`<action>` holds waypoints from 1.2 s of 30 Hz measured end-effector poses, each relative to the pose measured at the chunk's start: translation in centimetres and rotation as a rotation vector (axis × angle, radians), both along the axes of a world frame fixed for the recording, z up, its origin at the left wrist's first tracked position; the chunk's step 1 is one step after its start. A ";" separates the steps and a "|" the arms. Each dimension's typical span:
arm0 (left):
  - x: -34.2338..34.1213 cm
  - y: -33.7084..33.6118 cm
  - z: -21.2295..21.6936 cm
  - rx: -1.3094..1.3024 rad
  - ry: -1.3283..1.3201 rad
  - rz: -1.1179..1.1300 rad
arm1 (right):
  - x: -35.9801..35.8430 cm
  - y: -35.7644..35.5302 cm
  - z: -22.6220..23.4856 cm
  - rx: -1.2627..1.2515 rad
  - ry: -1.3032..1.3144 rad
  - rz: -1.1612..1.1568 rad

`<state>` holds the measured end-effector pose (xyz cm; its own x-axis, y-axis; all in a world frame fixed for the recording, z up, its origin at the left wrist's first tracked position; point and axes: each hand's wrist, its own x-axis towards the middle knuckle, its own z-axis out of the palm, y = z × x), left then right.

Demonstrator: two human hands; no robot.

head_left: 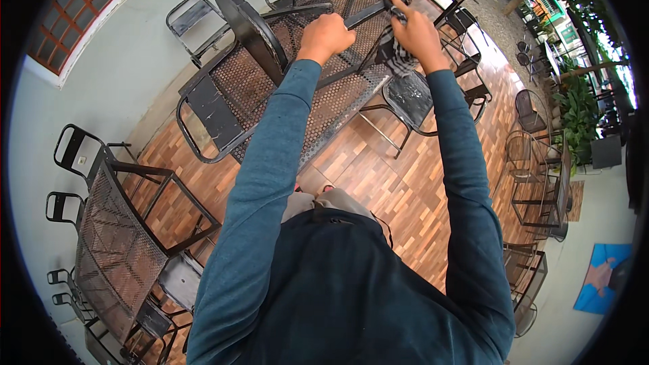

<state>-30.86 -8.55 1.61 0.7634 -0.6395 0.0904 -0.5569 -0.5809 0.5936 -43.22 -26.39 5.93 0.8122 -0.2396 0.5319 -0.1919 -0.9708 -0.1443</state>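
Note:
A black metal chair (247, 23) lies tipped over on a perforated, rust-brown metal table (338, 111), its flat bars stretching to the right. My left hand (326, 36) is closed round one dark bar (368, 13) of its frame. Farther right, my right hand (418, 35) grips a black-and-white checkered cloth (397, 57). Its fingers are up against the same bar, and the cloth hangs below them. Part of the bar is hidden behind both hands.
Black metal chairs stand round this table, one (407, 103) below my right hand and another (216, 115) at its left end. A second mesh table (118, 250) is at the lower left. Wire chairs (531, 111) and plants (578, 111) line the right side.

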 end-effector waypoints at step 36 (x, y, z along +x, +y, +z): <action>0.0 0.5 0.2 -0.048 0.034 -0.022 | 1.3 1.0 -0.3 -0.094 0.047 -0.166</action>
